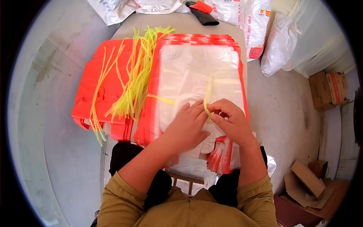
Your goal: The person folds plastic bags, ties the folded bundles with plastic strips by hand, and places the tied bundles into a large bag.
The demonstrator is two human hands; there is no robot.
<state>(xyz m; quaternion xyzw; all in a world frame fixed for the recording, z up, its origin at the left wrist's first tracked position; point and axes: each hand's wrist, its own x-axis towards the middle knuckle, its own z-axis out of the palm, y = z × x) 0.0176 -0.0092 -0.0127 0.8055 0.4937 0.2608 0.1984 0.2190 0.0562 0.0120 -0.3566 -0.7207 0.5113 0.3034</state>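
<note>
On a stack of clear plastic bags with red edges [189, 64], my left hand [188, 125] lies flat with its fingers stretched out. My right hand [231, 120] pinches a thin yellow strip [207, 104] between thumb and forefinger, beside the left fingertips. The strip's far end runs up over the plastic and looks faint there. Below my hands, a gathered clear and red bag end [220, 156] hangs over the near edge of the stack. Another yellow strip [163, 99] lies across the stack's left side.
Left of the stack, a bundle of yellow strips [141, 72] rests partly on folded red bags [100, 90]. White printed sacks [257, 26] and a dark tube-shaped thing [204, 17] are at the far side. Cardboard boxes [328, 90] stand at right, with an opened carton [306, 185] lower down.
</note>
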